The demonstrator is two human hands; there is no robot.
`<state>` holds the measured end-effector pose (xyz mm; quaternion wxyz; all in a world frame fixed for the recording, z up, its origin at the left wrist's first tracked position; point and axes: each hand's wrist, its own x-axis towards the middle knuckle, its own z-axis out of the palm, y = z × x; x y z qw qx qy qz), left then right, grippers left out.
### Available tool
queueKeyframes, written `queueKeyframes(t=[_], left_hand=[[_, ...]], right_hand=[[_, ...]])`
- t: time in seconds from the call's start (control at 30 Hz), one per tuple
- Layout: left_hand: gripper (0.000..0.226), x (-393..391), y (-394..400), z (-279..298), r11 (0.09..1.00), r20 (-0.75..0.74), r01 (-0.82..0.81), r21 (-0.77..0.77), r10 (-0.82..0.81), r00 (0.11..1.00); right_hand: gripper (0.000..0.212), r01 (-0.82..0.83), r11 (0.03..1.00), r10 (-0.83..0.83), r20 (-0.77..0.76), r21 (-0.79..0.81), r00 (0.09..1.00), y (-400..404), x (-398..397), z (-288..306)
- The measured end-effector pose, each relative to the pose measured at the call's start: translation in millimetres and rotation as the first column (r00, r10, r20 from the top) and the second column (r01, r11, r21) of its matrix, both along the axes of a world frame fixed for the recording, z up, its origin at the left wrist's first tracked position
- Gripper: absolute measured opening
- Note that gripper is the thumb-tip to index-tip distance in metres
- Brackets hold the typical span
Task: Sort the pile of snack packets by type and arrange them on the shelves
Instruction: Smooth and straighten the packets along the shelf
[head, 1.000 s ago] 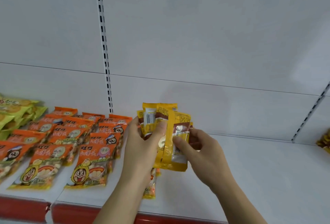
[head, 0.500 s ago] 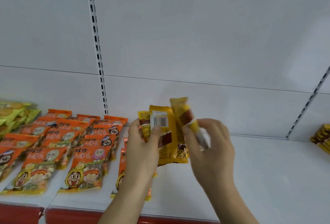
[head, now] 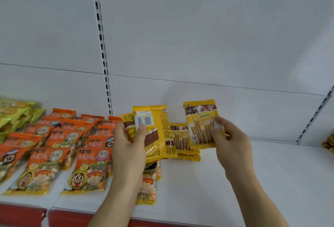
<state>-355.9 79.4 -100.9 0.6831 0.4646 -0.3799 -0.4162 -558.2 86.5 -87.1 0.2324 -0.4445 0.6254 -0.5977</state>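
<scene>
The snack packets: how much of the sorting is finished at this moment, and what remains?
Done: orange packets lie in rows on the shelf, green packets beside them. In hand: the left hand grips a yellow stack, and the right hand holds one yellow packet above those already laid. Left: placing the held ones.

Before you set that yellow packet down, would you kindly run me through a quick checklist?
1. Right hand grips one yellow packet: ok.
2. Left hand grips the remaining stack: ok.
3. Packet faces front, like the yellow packets already on the shelf: ok.
4. Bare shelf to the right: ok.
5. Orange packets kept separate: ok.
6. Stack count: cannot tell.
</scene>
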Motion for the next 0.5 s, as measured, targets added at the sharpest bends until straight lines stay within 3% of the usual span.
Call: queueKeyframes(t=[0.07,0.13,0.2,0.3,0.4,0.5], left_hand=[[0.03,7.5,-4.1,-4.2,1.0,-0.03,-0.021,-0.009,0.021,0.999],[0.019,10.9,-3.9,-3.2,1.0,-0.023,-0.021,0.003,0.021,1.0],[0.03,11.9,-0.5,-0.4,1.0,-0.014,-0.021,0.015,0.022,1.0],[0.028,13.3,0.6,-1.3,1.0,-0.02,-0.012,-0.008,0.011,1.0],[0.036,11.2,2.8,0.9,1.0,-0.005,0.018,-0.008,-0.018,1.0],[0.053,6.4,4.9,5.0,0.999,0.007,0.043,0.01,-0.043,0.999]], right_hand=[[0.036,-0.03,0.999,0.026,0.078,0.046,0.997,-13.9,1.1,-4.7],[0.038,-0.074,0.992,0.073,0.015,0.106,0.997,-26.6,8.3,-10.8],[0.037,-0.089,0.977,0.121,-0.161,0.193,0.979,-36.7,16.5,-19.1],[0.03,-0.016,0.937,0.2,-0.499,0.349,0.843,-46.2,20.4,-32.4],[0.031,0.016,0.914,0.221,-0.532,0.405,0.817,-45.4,17.2,-37.3],[0.033,0.013,0.974,0.107,-0.505,0.228,0.857,-30.8,22.8,-27.4]])
